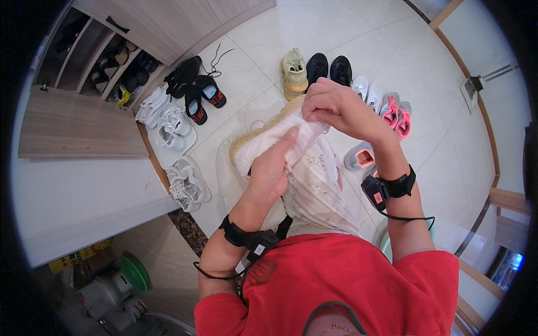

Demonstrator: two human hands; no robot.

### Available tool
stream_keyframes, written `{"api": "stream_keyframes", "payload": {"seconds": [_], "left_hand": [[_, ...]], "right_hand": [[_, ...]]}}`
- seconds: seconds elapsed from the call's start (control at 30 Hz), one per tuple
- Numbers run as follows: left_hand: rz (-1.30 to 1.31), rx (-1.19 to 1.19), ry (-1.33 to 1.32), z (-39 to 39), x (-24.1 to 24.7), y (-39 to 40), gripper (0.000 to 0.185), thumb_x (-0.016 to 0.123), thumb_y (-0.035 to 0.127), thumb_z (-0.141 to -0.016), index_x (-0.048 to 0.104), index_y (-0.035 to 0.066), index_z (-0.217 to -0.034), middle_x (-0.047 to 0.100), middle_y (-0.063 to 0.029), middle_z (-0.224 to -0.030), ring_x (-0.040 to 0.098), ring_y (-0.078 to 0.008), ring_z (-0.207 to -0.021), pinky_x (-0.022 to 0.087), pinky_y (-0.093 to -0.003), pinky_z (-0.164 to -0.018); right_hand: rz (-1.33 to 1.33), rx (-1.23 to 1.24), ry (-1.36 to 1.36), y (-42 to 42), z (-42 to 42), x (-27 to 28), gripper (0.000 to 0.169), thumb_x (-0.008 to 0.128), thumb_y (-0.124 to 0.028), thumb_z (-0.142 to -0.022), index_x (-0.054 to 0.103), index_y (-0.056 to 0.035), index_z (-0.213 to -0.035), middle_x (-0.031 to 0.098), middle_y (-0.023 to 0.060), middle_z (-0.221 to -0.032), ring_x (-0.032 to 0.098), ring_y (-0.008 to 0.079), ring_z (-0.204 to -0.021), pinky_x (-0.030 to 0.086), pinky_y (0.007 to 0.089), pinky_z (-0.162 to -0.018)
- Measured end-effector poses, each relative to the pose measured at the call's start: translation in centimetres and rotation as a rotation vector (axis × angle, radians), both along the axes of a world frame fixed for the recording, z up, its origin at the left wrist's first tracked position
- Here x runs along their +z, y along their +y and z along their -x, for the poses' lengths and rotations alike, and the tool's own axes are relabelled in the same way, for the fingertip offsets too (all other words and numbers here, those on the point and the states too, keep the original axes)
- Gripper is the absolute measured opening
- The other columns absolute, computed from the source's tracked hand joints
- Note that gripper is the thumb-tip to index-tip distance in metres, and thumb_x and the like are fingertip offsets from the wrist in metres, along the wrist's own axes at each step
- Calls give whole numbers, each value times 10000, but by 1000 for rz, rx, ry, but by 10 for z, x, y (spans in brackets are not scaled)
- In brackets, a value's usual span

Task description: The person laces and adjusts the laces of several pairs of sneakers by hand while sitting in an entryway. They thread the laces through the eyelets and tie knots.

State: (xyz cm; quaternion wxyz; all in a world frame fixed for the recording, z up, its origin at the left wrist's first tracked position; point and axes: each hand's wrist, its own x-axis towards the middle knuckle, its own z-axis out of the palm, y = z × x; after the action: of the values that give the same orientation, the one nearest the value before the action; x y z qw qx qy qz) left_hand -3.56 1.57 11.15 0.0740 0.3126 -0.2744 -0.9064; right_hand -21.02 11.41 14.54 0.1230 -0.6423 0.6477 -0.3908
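A pale yellow shoe (269,126) lies tilted above my lap, with a thin white sheet (262,153), tissue or cloth, covering much of it. My left hand (271,168) grips the wrapped shoe from the near side, its thumb pressed on the white sheet. At the far end, my right hand (336,109) pinches the sheet between thumb and fingers. Beneath lies pale fabric with small flowers (315,189) over my legs. The shoe's underside and far side are partly hidden.
On the tiled floor ahead stand a yellow sneaker (294,73), black shoes (317,69), white shoes (373,96) and grey-pink sneakers (397,113). Left are black shoes (195,103) and white sneakers (187,185), near an open shoe cabinet (82,134). A green basin (386,245) is at my right.
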Motion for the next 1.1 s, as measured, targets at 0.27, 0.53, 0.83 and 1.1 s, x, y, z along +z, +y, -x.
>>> {"api": "stream_keyframes", "payload": {"seconds": [0.27, 0.53, 0.83, 1.1], "left_hand": [[-6, 14, -46, 4, -2, -7, 342, 600, 121, -922, 549, -39, -1220, 618, -113, -1170, 614, -202, -1052, 496, -320, -908], [-1, 11, -18, 7, 1, -5, 333, 561, 92, -929, 537, -48, -1231, 607, -123, -1197, 598, -221, -1085, 473, -334, -957], [-42, -35, 26, 5, -4, -12, 344, 558, 105, -927, 530, -62, -1227, 604, -135, -1196, 599, -230, -1085, 475, -348, -957], [11, -24, 19, 6, -2, -9, 350, 567, 120, -931, 526, -70, -1222, 607, -135, -1186, 609, -233, -1063, 487, -342, -940]], "right_hand": [[53, -134, 34, 3, -11, -4, 81, 696, -36, -756, 655, -33, -826, 536, 41, -865, 507, 222, -871, 440, 316, -736], [15, -119, -35, 5, -5, -10, 85, 703, -41, -758, 678, -39, -839, 564, 38, -859, 527, 206, -876, 460, 311, -699], [39, -144, 10, 3, -10, -8, 82, 691, -38, -731, 666, -50, -809, 610, 48, -822, 559, 253, -870, 471, 347, -760], [68, -147, 28, 3, -9, -11, 77, 693, -39, -726, 662, -55, -794, 608, 48, -815, 568, 255, -838, 475, 350, -722]]}}
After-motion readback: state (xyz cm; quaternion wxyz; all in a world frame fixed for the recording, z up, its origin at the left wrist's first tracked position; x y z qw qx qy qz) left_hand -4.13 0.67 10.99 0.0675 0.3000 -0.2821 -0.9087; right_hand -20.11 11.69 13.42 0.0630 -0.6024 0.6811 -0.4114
